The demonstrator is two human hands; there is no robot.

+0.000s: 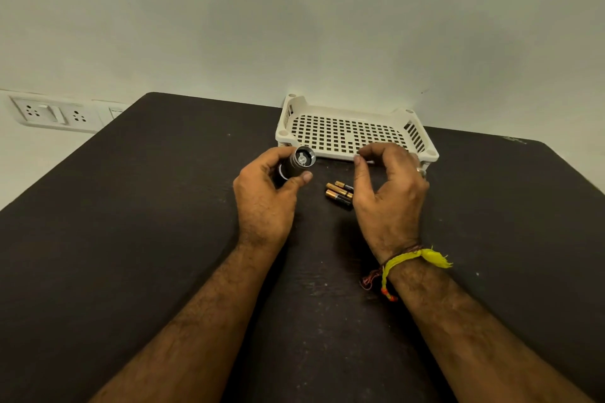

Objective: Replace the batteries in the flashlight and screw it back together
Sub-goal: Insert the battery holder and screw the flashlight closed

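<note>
Looking down from head height, two bare forearms reach over a dark desk (131, 239) set against a pale wall. At about 11 o'clock from the middle of the view, the left hand (262, 193) curls its fingers and thumb around a black flashlight (296, 164), lifted off the desk with its open silver-rimmed end facing the camera; most of the barrel is hidden inside the grip. At 1 o'clock, the right hand (389, 186) hovers with fingers bent and thumb and forefinger nearly meeting; whether they pinch anything cannot be told, as the spot blends into the basket edge behind. A ring (421, 171) shows on one finger, and yellow and red threads (412, 260) circle the wrist.

Between the hands, three small batteries (340, 193) with copper and black casings lie side by side on the desk, their right ends hidden behind the right hand. Tiny lettering on one is too blurred to read.

At 12 o'clock, a white perforated plastic basket (353, 132) sits against the wall, its near rim partly covered by the right hand. At 10 o'clock, a white wall socket plate (49, 113) with a switch shows beyond the desk edge. No brand can be read anywhere.
</note>
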